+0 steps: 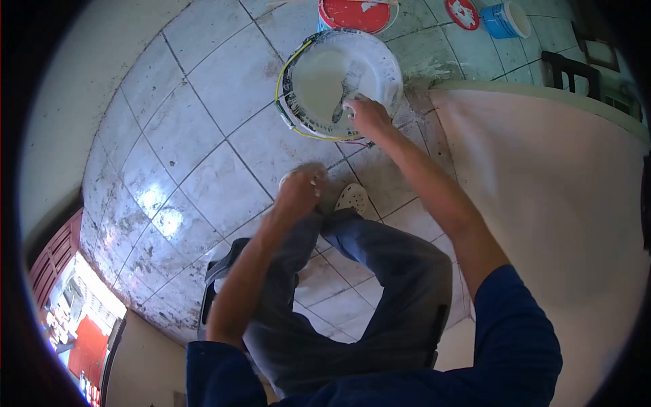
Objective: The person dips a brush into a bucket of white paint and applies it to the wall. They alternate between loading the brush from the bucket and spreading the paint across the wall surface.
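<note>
A round bucket of white paste stands on the tiled floor, its rim smeared and a yellow handle lying along its left side. My right hand reaches over the near rim with closed fingers. They grip what looks like a putty knife, its dark, narrow blade at the paste; its handle is mostly covered by the fingers. My left hand is curled closed in front of my knee, slightly blurred, with white smears on the fingers. Whether anything is in it is hidden.
Behind the bucket is a container with a red lid. Farther right lie another red lid and a tipped blue tub. A low pale wall runs along my right, a dark chair beyond it. Stains mark the tiles.
</note>
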A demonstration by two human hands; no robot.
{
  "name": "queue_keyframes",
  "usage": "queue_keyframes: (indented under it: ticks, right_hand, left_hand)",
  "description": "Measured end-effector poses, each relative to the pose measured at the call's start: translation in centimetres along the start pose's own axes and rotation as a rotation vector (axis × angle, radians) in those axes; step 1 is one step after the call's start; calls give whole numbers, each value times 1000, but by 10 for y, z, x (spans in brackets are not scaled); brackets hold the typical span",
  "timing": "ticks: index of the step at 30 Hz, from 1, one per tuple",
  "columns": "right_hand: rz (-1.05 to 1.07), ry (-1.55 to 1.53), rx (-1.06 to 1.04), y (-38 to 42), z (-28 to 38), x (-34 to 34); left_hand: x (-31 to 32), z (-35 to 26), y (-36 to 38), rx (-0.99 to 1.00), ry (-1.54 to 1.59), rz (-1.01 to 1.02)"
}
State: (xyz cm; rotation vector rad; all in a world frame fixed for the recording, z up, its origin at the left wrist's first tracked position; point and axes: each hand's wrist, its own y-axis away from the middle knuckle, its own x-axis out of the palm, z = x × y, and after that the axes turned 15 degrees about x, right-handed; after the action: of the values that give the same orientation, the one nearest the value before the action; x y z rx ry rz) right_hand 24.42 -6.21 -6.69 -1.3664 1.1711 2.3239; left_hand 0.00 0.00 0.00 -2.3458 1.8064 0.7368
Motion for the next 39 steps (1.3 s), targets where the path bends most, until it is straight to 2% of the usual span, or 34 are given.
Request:
queue_keyframes:
  ticks: [2, 3, 5, 8, 9, 11, 13, 17, 20, 23, 26, 29, 31, 32, 35, 39]
  right_hand:
    - [-66, 105, -274, -3, -16, -13]
    - [-64, 54, -335, -56, 0, 39]
    - [36, 60, -348, -68, -11, 47]
    - [95, 251, -458, -73, -6, 41]
    - [102, 295, -496, -75, -3, 39]
    - [111, 385, -574, -81, 0, 37]
    - [112, 459, -712, -93, -5, 41]
    - [184, 598, -794, -96, -4, 36]
    - [139, 635, -928, -104, -13, 55]
    - [62, 639, -847, -95, -13, 59]
    - [137, 358, -606, -89, -16, 68]
    - [-8, 411, -726, -81, -22, 63]
    - [-89, 357, -681, -77, -26, 62]
    - [-124, 325, -665, -74, -27, 64]
    - [-210, 551, -837, -84, -35, 78]
    - [-143, 626, -764, -70, -32, 65]
  left_hand:
    - [-23, -10, -19, 21, 86, 12]
    - [-43, 49, -37, 29, -23, -34]
    - [-57, 66, -66, 98, -97, -245]
    - [-83, 94, -105, 133, -163, -463]
    - [-91, 99, -115, 47, -157, -462]
    - [-97, 106, -128, 31, -217, -500]
    - [-99, 112, -134, 66, -273, -459]
    - [-98, 122, -146, 62, -324, -440]
    - [-100, 137, -170, 66, -222, -471]
    - [-96, 149, -198, 204, -152, -373]
    - [-84, 122, -215, 191, -178, -255]
    - [-81, 125, -241, 269, -58, -156]
    - [-74, 131, -259, 334, 22, -146]
    - [-73, 136, -260, 313, 88, -119]
    - [-73, 139, -262, 171, 188, -131]
    - [-74, 144, -267, 107, 272, -90]
